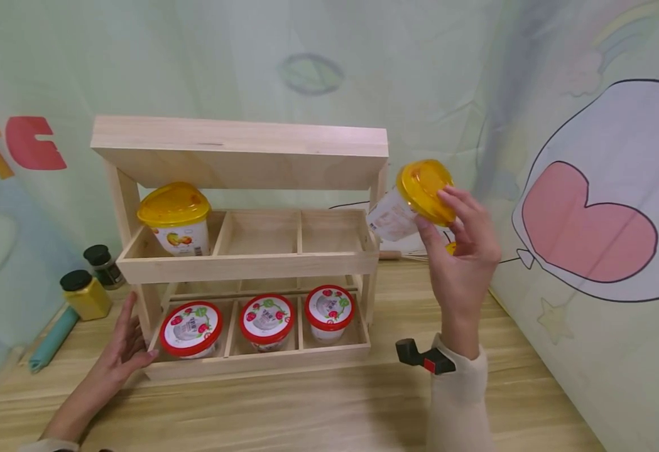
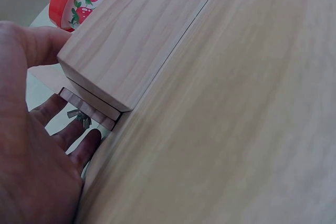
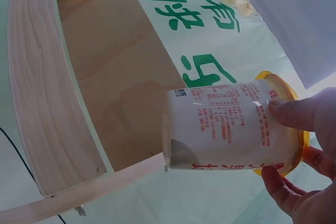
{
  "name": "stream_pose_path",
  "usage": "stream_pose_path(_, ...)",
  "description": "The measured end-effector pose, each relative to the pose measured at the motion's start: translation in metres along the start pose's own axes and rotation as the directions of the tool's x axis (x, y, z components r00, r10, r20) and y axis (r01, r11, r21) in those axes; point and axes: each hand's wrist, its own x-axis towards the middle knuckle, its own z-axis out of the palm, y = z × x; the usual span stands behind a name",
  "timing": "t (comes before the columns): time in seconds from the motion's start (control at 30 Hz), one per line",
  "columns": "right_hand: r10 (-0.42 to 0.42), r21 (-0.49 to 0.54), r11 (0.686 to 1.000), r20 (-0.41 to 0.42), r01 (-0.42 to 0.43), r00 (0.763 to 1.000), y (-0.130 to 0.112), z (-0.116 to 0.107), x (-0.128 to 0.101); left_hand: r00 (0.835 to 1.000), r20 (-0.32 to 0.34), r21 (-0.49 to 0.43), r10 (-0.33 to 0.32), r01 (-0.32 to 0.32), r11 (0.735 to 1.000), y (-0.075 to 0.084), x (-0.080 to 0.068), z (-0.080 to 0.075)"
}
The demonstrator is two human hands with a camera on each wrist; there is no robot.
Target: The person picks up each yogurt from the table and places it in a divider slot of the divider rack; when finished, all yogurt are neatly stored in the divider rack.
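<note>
My right hand (image 1: 458,242) grips a white cup with a yellow lid (image 1: 414,198), tilted on its side in the air just right of the wooden two-tier rack (image 1: 239,150). In the right wrist view the cup (image 3: 226,127) lies sideways with fingers (image 3: 299,114) on its lid end. My left hand (image 1: 125,342) rests open against the rack's lower left corner (image 2: 100,85). Another yellow-lidded cup (image 1: 175,218) stands in the upper tier's left compartment. Three red-lidded cups (image 1: 191,328) fill the lower tier.
Two dark-capped jars (image 1: 85,294) and a teal bar (image 1: 52,339) lie left of the rack on the wooden table (image 1: 329,402). A printed curtain wall (image 1: 589,207) closes in the right side. The upper tier's middle and right compartments hold nothing.
</note>
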Motion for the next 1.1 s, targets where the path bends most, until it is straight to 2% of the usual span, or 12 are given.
stream_pose_path(0.27,0.006,0.08,0.997,0.049,-0.01,0.999,-0.001,0.013,-0.007,1.0,-0.002,-0.005,0.023,-0.023,1.0,-0.002,0.001,0.001)
stream_pose_path(0.43,0.008,0.11,0.994,0.103,-0.019,0.995,0.001,0.033,-0.018,1.0,-0.009,0.004,0.029,-0.029,1.0,-0.003,0.0,0.001)
stream_pose_path(0.6,-0.032,0.084,0.996,0.154,0.019,0.987,0.006,0.058,-0.03,1.0,-0.011,0.014,0.016,-0.016,1.0,-0.003,0.001,0.002)
stream_pose_path(0.77,-0.05,0.064,0.997,0.209,0.038,0.977,0.013,0.078,-0.039,0.999,-0.023,0.013,0.044,-0.044,0.999,-0.002,-0.001,0.004)
stream_pose_path(1.0,-0.047,0.1,0.995,0.231,0.024,0.972,0.019,0.093,-0.041,0.999,-0.014,0.011,0.031,-0.031,0.999,-0.003,0.0,0.001)
stream_pose_path(1.1,-0.064,0.098,0.994,0.257,0.039,0.964,0.018,0.098,-0.04,0.999,-0.012,0.007,0.053,-0.053,0.999,-0.004,0.0,0.001)
